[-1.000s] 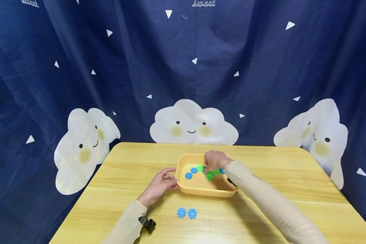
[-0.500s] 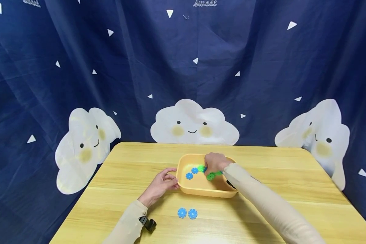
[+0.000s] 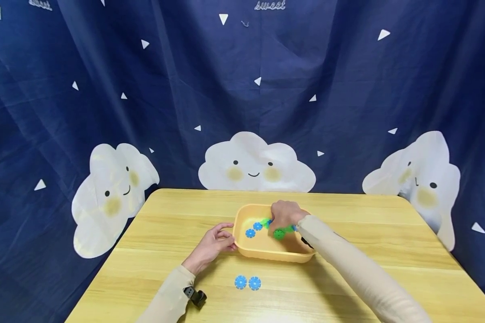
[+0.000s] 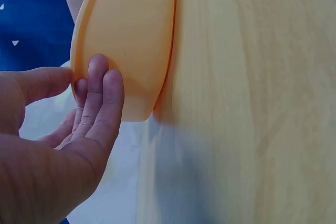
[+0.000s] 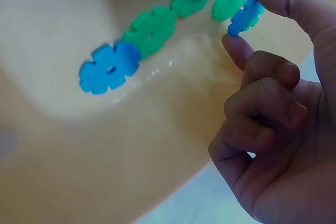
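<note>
Nearest, two blue discs (image 3: 255, 283) lay on the table (image 3: 388, 255), at seven o'clock from the orange tray (image 3: 275, 255). Your left hand (image 3: 210, 246), relaxed and partly spread, touched the tray's nine o'clock side. Inside, toward one o'clock, your right hand (image 3: 284, 214) pinched a notched blue piece (image 5: 245, 17) between thumb and fingertip, green discs (image 5: 150, 32) close by. A cloud-printed curtain (image 3: 287, 112) hung beyond, at twelve o'clock.

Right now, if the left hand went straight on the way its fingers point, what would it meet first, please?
The outer wall of the orange basin, which the left hand appears to be touching, though exact contact is hard to judge.
</note>
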{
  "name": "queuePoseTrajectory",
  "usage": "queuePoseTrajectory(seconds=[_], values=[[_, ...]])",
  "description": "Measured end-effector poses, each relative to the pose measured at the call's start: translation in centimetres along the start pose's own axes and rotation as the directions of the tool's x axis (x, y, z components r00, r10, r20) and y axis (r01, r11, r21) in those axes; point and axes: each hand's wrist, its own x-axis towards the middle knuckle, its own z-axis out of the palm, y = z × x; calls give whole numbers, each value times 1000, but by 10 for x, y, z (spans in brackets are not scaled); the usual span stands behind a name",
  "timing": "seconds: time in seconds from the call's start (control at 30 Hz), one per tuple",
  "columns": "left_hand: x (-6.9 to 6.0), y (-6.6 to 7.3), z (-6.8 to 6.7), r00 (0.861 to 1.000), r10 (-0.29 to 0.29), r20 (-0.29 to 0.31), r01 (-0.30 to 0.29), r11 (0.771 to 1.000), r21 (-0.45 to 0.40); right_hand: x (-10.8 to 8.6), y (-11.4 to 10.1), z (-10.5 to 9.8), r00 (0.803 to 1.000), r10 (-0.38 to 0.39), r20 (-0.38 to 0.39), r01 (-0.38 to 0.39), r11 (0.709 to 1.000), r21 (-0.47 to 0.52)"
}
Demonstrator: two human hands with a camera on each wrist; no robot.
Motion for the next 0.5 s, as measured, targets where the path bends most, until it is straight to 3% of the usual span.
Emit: queuePoseTrajectory(seconds=[0.5], values=[[0,1,1,1000,-1,-8,1,1000,3,-20,-5,-15,999,-43,-12,43,999,-18]])
